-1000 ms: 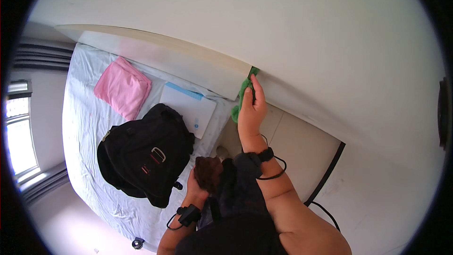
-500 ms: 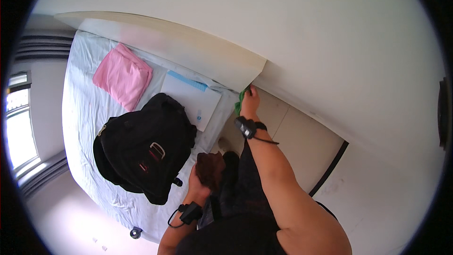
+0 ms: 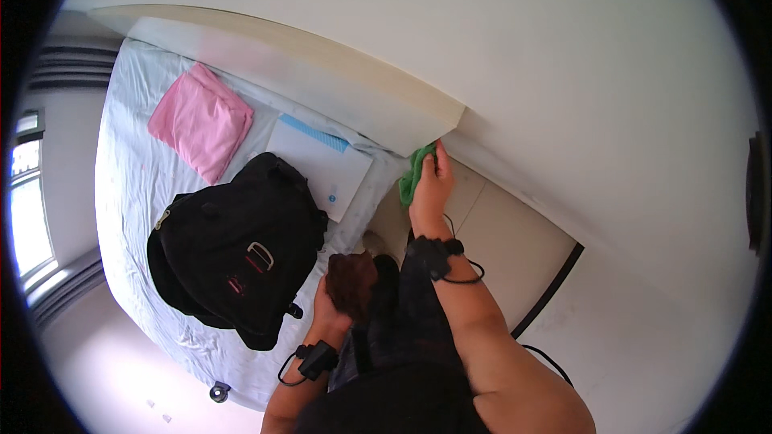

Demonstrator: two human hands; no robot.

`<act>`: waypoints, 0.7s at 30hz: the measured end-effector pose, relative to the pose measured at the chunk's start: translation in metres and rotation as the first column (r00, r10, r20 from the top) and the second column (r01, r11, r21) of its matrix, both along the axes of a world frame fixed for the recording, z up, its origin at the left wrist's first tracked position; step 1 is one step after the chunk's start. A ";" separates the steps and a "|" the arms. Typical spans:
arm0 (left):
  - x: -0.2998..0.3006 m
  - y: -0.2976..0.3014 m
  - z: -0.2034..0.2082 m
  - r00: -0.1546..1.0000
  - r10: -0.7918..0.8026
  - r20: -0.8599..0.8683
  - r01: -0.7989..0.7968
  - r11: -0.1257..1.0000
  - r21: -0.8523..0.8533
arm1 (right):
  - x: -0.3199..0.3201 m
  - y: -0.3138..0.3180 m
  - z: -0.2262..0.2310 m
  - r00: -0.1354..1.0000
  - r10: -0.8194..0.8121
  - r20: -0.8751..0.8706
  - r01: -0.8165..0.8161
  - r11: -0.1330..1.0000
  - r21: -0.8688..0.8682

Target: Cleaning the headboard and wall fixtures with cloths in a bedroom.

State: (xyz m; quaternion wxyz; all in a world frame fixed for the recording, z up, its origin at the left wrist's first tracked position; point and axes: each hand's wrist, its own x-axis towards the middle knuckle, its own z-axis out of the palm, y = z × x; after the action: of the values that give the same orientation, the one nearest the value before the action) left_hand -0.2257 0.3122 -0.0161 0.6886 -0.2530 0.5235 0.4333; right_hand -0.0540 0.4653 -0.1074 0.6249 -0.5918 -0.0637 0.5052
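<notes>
Down by the headboard [image 3: 338,84] corner, your right hand [image 3: 432,185] presses a green cloth [image 3: 412,177], fingers clenched on it; your left hand [image 3: 331,305] clutches a brown thing [image 3: 350,281].

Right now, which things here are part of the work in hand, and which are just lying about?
In use:
right hand
green cloth, pressed at the end of the headboard

Lying about:
black backpack
pink folded cloth
white box
all on the bed
</notes>
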 end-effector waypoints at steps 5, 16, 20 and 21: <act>-0.009 -0.015 -0.016 0.998 0.046 0.032 -0.046 0.999 -0.007 | -0.014 0.002 -0.086 0.993 0.035 0.109 -0.023 0.994 -0.104; -0.017 -0.034 -0.031 0.971 0.200 0.129 -0.209 0.976 0.061 | 0.018 0.007 -0.203 0.499 0.628 0.597 -0.487 0.773 -0.407; -0.019 -0.028 -0.007 0.986 0.144 0.085 -0.153 0.981 0.119 | 0.010 0.010 -0.172 0.761 0.602 0.240 -0.510 0.785 -0.353; -0.015 -0.024 0.001 0.987 0.135 0.088 -0.143 0.985 0.094 | 0.016 0.011 -0.163 0.739 0.587 0.331 -0.478 0.803 -0.356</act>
State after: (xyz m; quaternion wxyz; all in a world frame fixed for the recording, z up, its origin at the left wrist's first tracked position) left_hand -0.2408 0.2886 -0.0156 0.6891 -0.2714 0.4538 0.4956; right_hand -0.0375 0.4768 -0.2700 0.3442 -0.7167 -0.3023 0.5259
